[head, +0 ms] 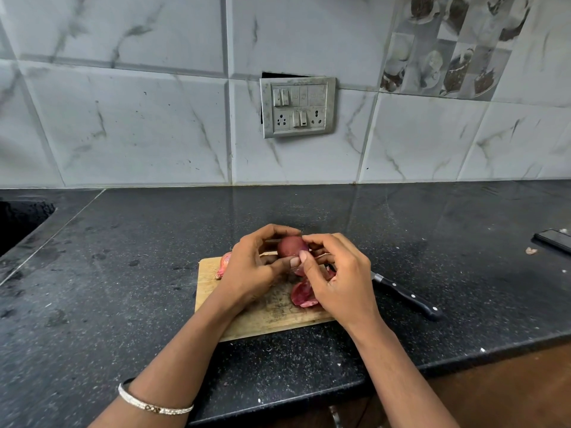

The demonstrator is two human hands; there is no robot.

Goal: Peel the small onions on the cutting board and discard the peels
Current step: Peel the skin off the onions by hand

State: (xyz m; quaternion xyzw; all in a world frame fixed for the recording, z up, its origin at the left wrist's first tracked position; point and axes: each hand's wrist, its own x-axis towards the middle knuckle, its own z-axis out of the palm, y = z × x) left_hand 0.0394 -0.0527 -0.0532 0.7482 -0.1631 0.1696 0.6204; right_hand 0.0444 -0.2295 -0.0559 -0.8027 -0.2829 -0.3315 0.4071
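A small reddish onion (289, 246) is held above the far edge of the wooden cutting board (268, 316). My left hand (253, 267) grips it from the left with curled fingers and thumb. My right hand (336, 273) pinches at the onion's right side with thumb and fingertips. Loose pink peels (302, 294) lie on the board under my right hand. Another unpeeled small onion (225, 264) lies at the board's far left corner, partly hidden by my left hand.
A black-handled knife (408, 295) lies on the dark counter (123, 288) right of the board, its blade hidden under my right hand. A phone (554, 240) sits at the far right with a peel scrap (530, 250) beside it. A sink opening (18, 223) is at the far left.
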